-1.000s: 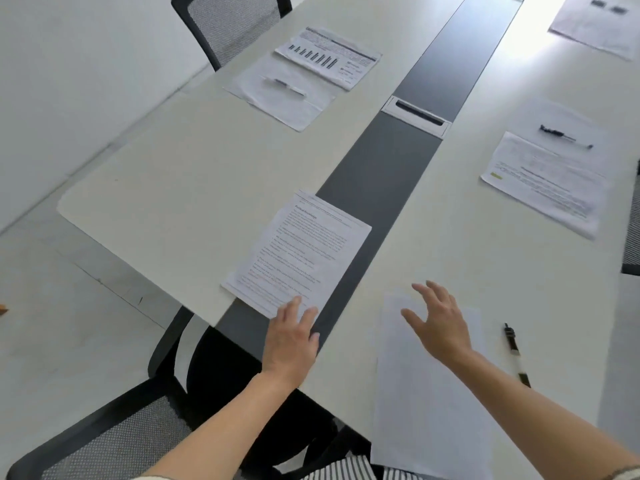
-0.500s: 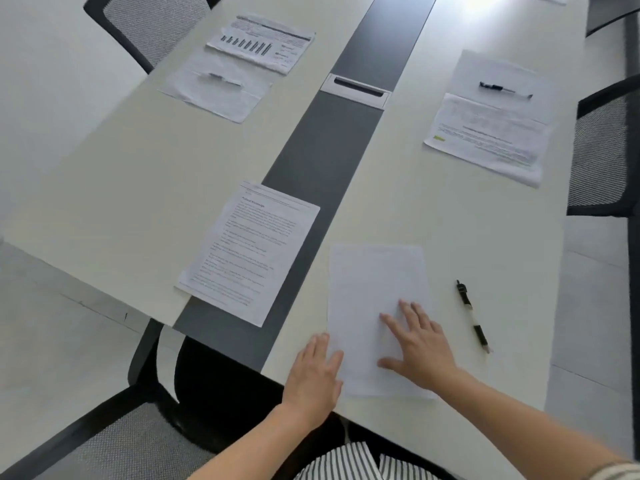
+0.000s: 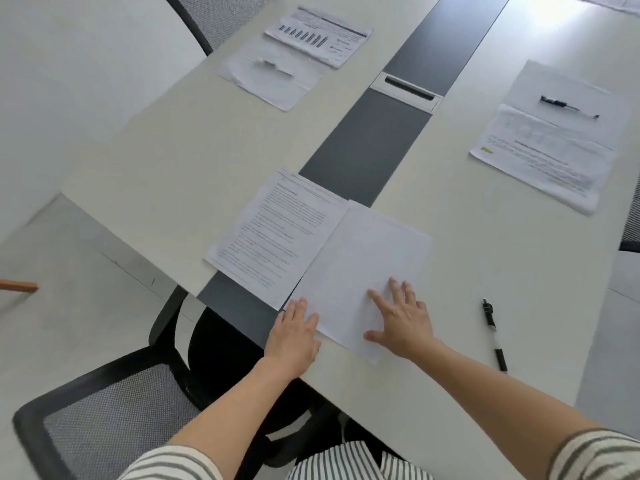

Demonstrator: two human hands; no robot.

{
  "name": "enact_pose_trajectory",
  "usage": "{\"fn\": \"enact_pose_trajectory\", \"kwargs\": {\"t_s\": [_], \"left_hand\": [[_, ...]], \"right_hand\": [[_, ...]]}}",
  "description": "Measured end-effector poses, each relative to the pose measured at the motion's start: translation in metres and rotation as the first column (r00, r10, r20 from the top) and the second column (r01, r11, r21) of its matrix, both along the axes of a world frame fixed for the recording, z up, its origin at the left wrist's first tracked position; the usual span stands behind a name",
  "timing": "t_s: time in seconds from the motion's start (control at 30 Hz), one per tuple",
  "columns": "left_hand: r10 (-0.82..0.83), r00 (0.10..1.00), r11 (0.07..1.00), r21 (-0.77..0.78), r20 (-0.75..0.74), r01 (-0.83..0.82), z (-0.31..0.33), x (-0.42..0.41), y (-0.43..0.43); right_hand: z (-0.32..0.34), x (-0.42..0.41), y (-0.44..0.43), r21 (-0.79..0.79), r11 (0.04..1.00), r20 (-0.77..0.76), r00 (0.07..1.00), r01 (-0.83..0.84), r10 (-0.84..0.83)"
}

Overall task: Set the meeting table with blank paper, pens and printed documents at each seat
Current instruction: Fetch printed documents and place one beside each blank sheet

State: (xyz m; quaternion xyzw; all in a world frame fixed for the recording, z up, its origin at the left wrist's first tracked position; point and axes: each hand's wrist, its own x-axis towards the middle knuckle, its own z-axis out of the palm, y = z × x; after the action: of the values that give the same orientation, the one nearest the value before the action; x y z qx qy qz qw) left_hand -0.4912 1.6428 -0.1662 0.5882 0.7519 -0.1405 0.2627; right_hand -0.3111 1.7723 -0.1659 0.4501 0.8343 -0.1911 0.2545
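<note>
under both hands (image 3: 294, 332) (image 3: 403, 323), blank paper (image 3: 367, 258)

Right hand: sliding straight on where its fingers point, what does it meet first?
The right hand rests on blank paper; beyond that sheet's far edge, probably the dark strip.

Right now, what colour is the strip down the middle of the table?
Dark grey; the strip shows best in the head view.
</note>
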Motion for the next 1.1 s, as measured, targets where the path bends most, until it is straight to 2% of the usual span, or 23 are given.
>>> {"fn": "enact_pose_trajectory", "kwargs": {"t_s": [0.2,0.5,0.6,0.67,0.73,0.77,0.83,0.93,1.0,1.1], "left_hand": [[0.009,1.0,1.0,-0.011,0.006,-0.009,0.0,0.006,-0.002],[-0.023,1.0,1.0,-0.001,-0.021,0.023,-0.003,0.011,-0.008],[-0.035,0.999,0.999,0.0,-0.027,0.035,-0.002,0.012,-0.01],[-0.047,0.998,0.999,0.013,-0.033,0.048,-0.002,0.011,-0.01],[-0.052,0.998,0.998,0.025,-0.038,0.053,-0.003,0.01,-0.011],[-0.053,0.998,0.998,0.027,-0.045,0.054,-0.003,0.01,-0.011],[-0.054,0.997,0.998,0.036,-0.053,0.056,-0.004,0.011,-0.012],[-0.063,0.997,0.997,0.05,-0.05,0.066,-0.006,0.011,-0.013],[-0.077,0.996,0.996,0.052,-0.049,0.079,-0.006,0.011,-0.014],[-0.092,0.994,0.995,0.044,-0.061,0.094,-0.004,0.01,-0.012]], "right_hand": [[-0.003,-0.011,-0.018,0.025,0.998,0.007,0.998,0.059,-0.059],[-0.001,-0.004,-0.013,0.008,0.999,0.002,0.999,0.053,-0.053],[0.0,0.008,-0.009,0.004,0.993,-0.066,0.991,0.119,-0.119],[0.003,0.031,0.001,0.106,0.951,-0.234,0.937,0.291,-0.26],[0.007,0.065,0.014,0.189,0.83,-0.391,0.816,0.524,-0.426],[0.008,0.084,0.02,0.199,0.76,-0.407,0.757,0.619,-0.511],[0.008,0.118,0.027,0.153,0.635,-0.323,0.646,0.757,-0.692],[0.006,0.144,0.025,0.038,0.522,-0.162,0.521,0.852,-0.838],[0.007,0.142,0.022,-0.014,0.507,-0.17,0.497,0.862,-0.851],[0.014,0.107,0.028,-0.116,0.513,-0.284,0.466,0.851,-0.838]]}}
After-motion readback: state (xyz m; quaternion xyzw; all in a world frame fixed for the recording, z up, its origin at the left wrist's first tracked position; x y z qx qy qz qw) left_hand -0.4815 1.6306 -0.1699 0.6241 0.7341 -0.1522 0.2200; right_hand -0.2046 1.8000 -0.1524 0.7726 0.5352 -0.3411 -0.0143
